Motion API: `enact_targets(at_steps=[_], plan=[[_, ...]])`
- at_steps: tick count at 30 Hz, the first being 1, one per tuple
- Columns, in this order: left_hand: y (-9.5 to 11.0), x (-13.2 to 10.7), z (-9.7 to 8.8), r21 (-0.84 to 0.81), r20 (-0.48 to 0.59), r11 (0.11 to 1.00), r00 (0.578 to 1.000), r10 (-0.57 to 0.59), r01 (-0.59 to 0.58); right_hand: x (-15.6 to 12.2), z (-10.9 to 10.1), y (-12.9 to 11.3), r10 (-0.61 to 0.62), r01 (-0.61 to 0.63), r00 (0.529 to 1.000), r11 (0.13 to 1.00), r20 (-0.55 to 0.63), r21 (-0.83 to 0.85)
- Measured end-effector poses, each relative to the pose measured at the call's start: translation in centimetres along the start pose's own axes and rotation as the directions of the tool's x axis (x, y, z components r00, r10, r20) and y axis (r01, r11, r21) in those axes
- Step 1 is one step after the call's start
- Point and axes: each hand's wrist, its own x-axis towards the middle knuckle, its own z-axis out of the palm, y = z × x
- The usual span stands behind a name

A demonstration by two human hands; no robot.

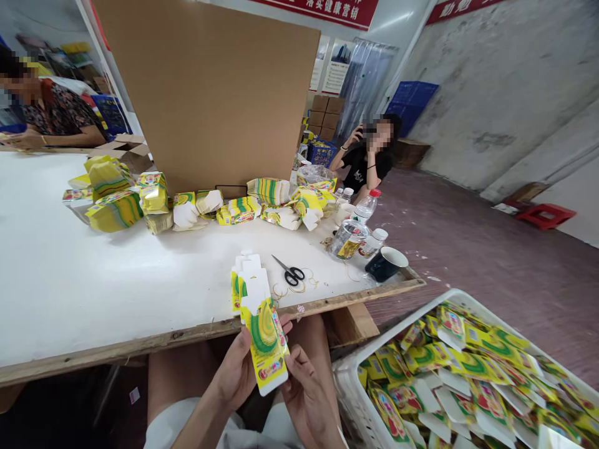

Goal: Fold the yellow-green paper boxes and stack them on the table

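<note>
A yellow and green carton (264, 340) with white flaps is held over my lap, just off the table's front edge. My left hand (236, 368) grips it by its left side, the fingertips showing behind it. At its lower right side, my right hand (302, 380) pinches the edge between thumb and fingers. Just beyond, a few similar flat cartons (236, 287) lie on the white table (187, 268), partly hidden by the held one. Black-handled scissors (292, 274) and loose rubber bands (299, 288) lie to their right.
Bundled cartons (238, 210) line the table before a tall cardboard sheet (210, 93). A dark mug (386, 264), jars and bottles (367, 206) stand at the right corner. A white basket (346, 386) full of cartons sits at my right. Two people sit beyond the table.
</note>
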Motion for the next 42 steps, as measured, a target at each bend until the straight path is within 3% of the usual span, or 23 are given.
enact_targets(at_steps=[6, 10, 13, 17, 21, 24, 26, 29, 33, 36, 39, 42], plan=[[0.6, -0.5, 0.1, 0.061, 0.025, 0.998, 1.0, 0.009, -0.011, 0.0, -0.2, 0.4, 0.016, -0.016, 1.0, 1.0, 0.007, -0.007], [0.4, -0.4, 0.3, 0.13, -0.051, 0.991, 0.999, 0.016, -0.01, 0.2, -0.4, -0.1, -0.147, 0.147, 0.989, 0.961, 0.016, -0.235], [-0.1, -0.2, 0.3, 0.164, -0.082, 0.986, 0.995, 0.047, -0.033, 0.0, -0.1, -0.8, -0.248, 0.254, 0.966, 0.86, 0.072, -0.442], [-0.5, 0.1, 0.2, 0.264, -0.139, 0.963, 0.986, 0.097, -0.058, -0.5, 0.1, -1.0, -0.369, 0.327, 0.925, 0.648, 0.091, -0.688], [-0.9, 0.2, 0.0, 0.408, -0.218, 0.911, 0.962, 0.165, -0.064, -0.5, -0.2, -0.5, -0.424, 0.339, 0.9, 0.54, 0.099, -0.77], [-0.9, 0.1, 0.0, 0.447, -0.208, 0.893, 0.963, 0.169, -0.06, 0.0, -0.5, -1.2, -0.5, 0.367, 0.862, 0.502, 0.084, -0.783], [-0.8, 0.0, 0.3, 0.47, -0.162, 0.882, 0.98, 0.112, -0.023, 0.3, -0.7, -2.0, -0.54, 0.426, 0.835, 0.513, 0.106, -0.745], [-0.5, -0.1, 0.8, 0.525, -0.073, 0.851, 0.996, 0.053, -0.007, 0.5, -0.6, -3.2, -0.5, 0.486, 0.847, 0.591, 0.181, -0.644], [-0.2, -0.6, 1.3, 0.593, -0.133, 0.8, 0.967, 0.216, -0.098, 0.5, -0.4, -3.5, -0.471, 0.492, 0.86, 0.666, 0.197, -0.56], [0.2, -1.1, 1.4, 0.665, -0.121, 0.739, 0.961, 0.247, -0.106, 0.4, -0.5, -3.6, -0.432, 0.475, 0.877, 0.707, 0.211, -0.524], [0.8, -1.5, 1.6, 0.684, -0.048, 0.725, 0.987, 0.15, -0.078, 0.3, -0.8, -4.4, -0.356, 0.431, 0.902, 0.744, 0.243, -0.511], [1.3, -1.6, 1.6, 0.598, 0.019, 0.802, 1.0, -0.017, 0.002, 0.2, -1.2, -5.5, -0.265, 0.38, 0.921, 0.771, 0.284, -0.511]])
